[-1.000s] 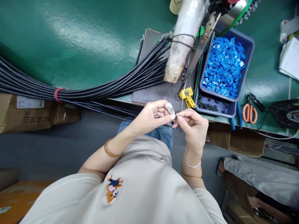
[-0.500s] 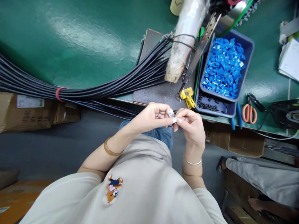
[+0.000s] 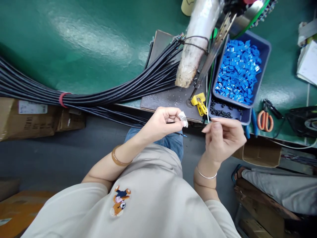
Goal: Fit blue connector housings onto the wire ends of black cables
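Note:
My left hand (image 3: 168, 119) is closed around the end of a black cable, mostly hidden by my fingers. A crumpled silvery-white foil wrap (image 3: 183, 119) sticks out past the thumb and forefinger. To its right, my right hand (image 3: 223, 137) is raised with thumb and forefinger pinched together. A thin white strand (image 3: 207, 102) runs up from those fingertips in front of the bench edge. Just below my left hand, a thin dark cable end with a blue tip (image 3: 183, 135) shows over my jeans.
A bundle of black cables (image 3: 104, 96) with a red tie crosses the green bench (image 3: 99, 39). A yellow stripping tool (image 3: 199, 103) lies on a dark board (image 3: 163, 99). Nearby are a bin of blue parts (image 3: 266, 49), orange-handled scissors (image 3: 264, 120) and a wrapped post (image 3: 190, 59).
My right hand has moved right, away from the foil at my left hand, and a white strand now shows at its fingertips. My left hand has stayed almost in place.

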`<act>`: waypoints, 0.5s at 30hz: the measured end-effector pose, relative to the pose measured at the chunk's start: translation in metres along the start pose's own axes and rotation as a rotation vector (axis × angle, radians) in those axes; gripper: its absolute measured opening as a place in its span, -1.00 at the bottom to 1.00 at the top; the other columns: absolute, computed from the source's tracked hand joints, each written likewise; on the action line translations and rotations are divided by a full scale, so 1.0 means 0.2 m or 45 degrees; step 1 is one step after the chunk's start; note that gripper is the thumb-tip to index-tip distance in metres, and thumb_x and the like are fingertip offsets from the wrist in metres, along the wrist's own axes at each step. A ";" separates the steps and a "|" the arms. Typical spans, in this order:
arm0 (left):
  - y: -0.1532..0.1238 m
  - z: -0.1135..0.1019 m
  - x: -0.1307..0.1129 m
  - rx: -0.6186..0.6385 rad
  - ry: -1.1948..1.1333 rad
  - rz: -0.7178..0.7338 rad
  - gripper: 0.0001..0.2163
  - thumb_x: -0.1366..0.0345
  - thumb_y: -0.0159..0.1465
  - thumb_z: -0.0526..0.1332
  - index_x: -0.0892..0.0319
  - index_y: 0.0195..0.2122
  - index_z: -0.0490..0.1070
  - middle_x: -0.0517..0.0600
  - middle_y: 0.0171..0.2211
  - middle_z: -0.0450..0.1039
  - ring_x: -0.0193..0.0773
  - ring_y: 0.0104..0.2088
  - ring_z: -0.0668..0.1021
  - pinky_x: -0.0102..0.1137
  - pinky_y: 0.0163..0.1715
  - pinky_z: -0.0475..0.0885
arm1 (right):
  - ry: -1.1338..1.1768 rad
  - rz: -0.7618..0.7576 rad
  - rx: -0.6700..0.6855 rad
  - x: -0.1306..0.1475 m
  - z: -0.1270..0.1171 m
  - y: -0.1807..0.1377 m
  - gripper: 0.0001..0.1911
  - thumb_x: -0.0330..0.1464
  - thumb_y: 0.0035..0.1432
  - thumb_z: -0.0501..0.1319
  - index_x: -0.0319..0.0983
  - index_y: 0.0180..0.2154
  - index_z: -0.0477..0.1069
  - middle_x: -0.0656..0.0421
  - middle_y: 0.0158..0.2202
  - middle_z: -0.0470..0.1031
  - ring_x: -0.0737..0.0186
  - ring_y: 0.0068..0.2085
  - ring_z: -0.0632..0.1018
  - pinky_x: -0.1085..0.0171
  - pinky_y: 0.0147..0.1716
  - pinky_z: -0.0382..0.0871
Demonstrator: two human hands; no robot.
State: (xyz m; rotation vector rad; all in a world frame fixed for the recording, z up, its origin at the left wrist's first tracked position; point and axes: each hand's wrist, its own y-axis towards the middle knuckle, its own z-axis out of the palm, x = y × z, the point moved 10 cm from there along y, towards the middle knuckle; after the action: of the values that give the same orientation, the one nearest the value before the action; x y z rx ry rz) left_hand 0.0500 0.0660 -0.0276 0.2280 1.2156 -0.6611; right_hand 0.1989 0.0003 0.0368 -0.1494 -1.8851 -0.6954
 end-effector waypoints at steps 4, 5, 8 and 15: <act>0.01 -0.01 -0.01 -0.033 0.006 0.073 -0.89 0.38 0.15 0.31 0.26 -0.46 0.40 -0.17 -0.59 0.28 -0.53 -0.56 0.26 -0.57 -0.50 0.23 | -0.081 -0.239 -0.082 0.11 -0.02 -0.02 -0.85 -0.35 0.24 0.24 -0.13 -0.13 0.50 0.32 -0.52 0.46 0.43 -0.62 0.45 0.39 -0.70 0.24; 0.01 -0.02 -0.01 -0.036 0.006 0.083 -0.89 0.38 0.15 0.31 0.26 -0.46 0.40 -0.17 -0.59 0.27 -0.53 -0.56 0.25 -0.56 -0.49 0.24 | -0.051 -0.232 -0.042 0.11 -0.01 -0.03 -0.79 -0.39 0.25 0.22 -0.12 -0.06 0.46 0.33 -0.52 0.47 0.43 -0.62 0.45 0.39 -0.69 0.26; 0.01 -0.01 -0.01 -0.022 0.022 0.089 -0.88 0.37 0.16 0.30 0.25 -0.46 0.38 -0.18 -0.60 0.26 -0.53 -0.57 0.26 -0.55 -0.48 0.25 | -0.018 -0.105 0.139 0.08 0.06 -0.04 -0.71 -0.47 0.25 0.22 -0.10 -0.01 0.40 0.31 -0.42 0.59 0.39 -0.54 0.56 0.36 -0.56 0.44; -0.14 0.28 -0.29 0.579 0.792 0.436 -0.90 0.51 0.18 0.19 0.21 -0.45 0.36 -0.10 -0.50 0.42 -0.43 -0.51 0.40 -0.48 -0.49 0.25 | -0.548 -0.522 -0.003 0.27 -0.18 0.03 -0.86 -0.44 0.06 0.35 -0.16 -0.46 0.42 0.37 -0.63 0.36 0.43 -0.66 0.36 0.35 -0.63 0.23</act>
State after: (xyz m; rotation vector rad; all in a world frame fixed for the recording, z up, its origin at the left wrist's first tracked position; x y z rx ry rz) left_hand 0.0670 0.0362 0.0500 1.0607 1.5501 -0.5724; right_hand 0.2082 -0.0249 0.0954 0.0996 -2.3600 -1.0019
